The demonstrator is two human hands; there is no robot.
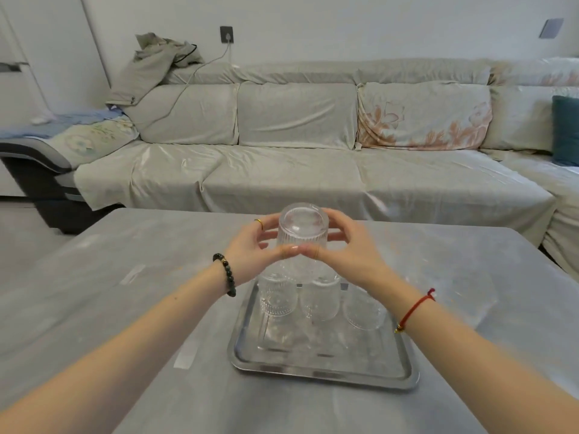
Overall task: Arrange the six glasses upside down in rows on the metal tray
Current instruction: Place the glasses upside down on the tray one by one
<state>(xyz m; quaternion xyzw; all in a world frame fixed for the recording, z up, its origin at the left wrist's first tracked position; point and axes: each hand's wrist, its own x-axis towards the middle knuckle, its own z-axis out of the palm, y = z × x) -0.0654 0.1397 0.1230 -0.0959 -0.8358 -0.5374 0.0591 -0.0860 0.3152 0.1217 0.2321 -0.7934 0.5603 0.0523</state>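
A clear ribbed glass (302, 233) is held upside down in the air above the far end of the metal tray (322, 371). My left hand (250, 245) grips its left side and my right hand (344, 245) grips its right side, thumbs meeting at the front. Three clear ribbed glasses stand upside down in a row on the tray: a left glass (278, 297), a middle glass (319, 300) and a right glass (363, 310). The tray's near half is bare metal with reflections.
The tray lies on a grey table (125, 308) with pale tape marks. A long covered sofa (313, 151) stands behind the table, with a teal cushion (565, 133) at the far right.
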